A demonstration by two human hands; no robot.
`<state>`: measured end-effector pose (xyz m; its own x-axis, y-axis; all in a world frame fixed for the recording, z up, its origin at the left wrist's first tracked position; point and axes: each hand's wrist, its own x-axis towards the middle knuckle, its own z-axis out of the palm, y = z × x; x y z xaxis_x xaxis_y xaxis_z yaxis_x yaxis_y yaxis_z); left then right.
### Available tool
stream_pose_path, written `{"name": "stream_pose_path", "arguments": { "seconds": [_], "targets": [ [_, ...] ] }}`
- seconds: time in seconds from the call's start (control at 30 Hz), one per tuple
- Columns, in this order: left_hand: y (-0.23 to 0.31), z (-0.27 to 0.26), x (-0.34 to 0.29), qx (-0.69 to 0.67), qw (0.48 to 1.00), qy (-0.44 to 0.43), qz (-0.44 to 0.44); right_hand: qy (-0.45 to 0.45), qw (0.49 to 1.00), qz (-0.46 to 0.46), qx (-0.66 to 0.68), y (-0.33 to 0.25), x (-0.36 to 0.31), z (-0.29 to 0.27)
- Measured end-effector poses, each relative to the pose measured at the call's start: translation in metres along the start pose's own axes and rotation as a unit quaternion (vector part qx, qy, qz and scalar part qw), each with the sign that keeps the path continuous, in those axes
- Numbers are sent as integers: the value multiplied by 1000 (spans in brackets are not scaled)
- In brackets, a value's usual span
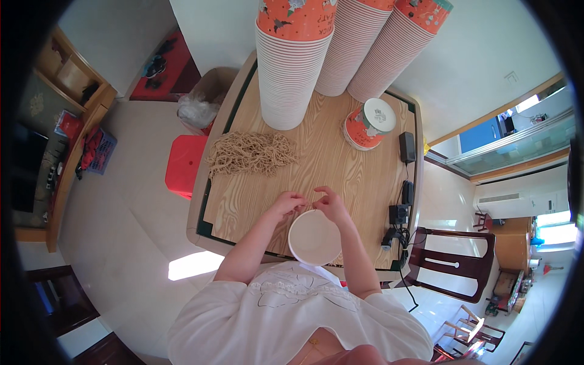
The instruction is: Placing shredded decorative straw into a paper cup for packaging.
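Both hands, left hand and right hand, pinch a white bowl near string pile.

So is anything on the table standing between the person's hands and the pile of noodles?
Nothing visible. The left hand and right hand sit at the far rim of the white paper bowl. Between them and the pile of noodles lies only bare wooden table. The cup stacks stand further back.

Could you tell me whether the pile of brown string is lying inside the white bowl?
No, the pile of brown string lies on the wooden table, apart from the white bowl at both hands.
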<state>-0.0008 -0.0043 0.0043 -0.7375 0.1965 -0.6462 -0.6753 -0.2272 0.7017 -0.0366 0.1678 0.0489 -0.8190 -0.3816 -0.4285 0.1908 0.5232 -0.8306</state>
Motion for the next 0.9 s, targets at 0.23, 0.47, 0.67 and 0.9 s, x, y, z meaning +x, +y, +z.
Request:
{"name": "stream_pose_path", "arguments": {
  "seconds": [0.23,0.47,0.67,0.9],
  "targets": [
    [18,3,-20,-8,998,-54,-6,-5,998,-8,64,5,-1,-3],
    [6,9,-4,7,994,-97,58,6,998,-35,44,6,-1,0],
    [0,9,3,18,993,-90,67,2,999,-27,39,8,-2,-2],
    [1,1,-3,-28,992,-110,59,-8,998,-26,53,5,-3,-3]
  ]
}}
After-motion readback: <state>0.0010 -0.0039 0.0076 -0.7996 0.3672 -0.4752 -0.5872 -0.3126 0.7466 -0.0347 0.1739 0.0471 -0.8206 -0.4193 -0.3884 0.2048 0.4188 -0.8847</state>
